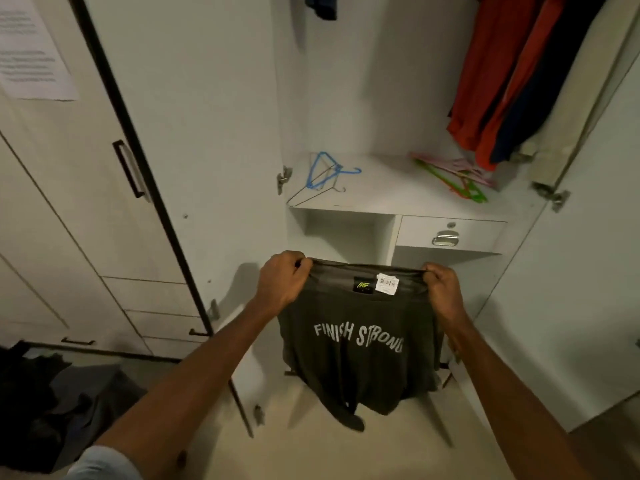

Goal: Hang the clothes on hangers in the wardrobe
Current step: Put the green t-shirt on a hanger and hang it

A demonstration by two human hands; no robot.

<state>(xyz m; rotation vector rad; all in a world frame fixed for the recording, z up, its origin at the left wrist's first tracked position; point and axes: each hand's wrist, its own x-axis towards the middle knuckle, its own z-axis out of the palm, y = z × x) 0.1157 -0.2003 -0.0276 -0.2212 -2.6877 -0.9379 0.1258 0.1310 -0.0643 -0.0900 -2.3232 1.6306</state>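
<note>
At far left, a printed paper sheet (33,50) is stuck to a closed white cupboard door (62,202), and a heap of dark clothes (41,403) lies on the floor below it. Next comes the open wardrobe door (194,133), edged in black with a black handle (129,169). Inside the wardrobe, on the white shelf (391,192), a blue hanger (325,168) lies over a thin wire hanger (308,195) at the shelf's left end.

In front of the wardrobe, lower down, the left hand (282,284) grips the left end of the neck of a dark grey T-shirt (360,368), fingers curled round the fabric. The shirt hangs straight down between the two hands, white lettering "FINISH STRONG" facing the camera and a white barcode tag (387,284) at the collar. The right hand (443,289) pinches the other end of the neck, so the hands are held apart with the neckline stretched between them.

Further right on the shelf lie pink and green hangers (457,176), near a drawer (450,233) beneath. Above them hang red and navy garments (505,74).
</note>
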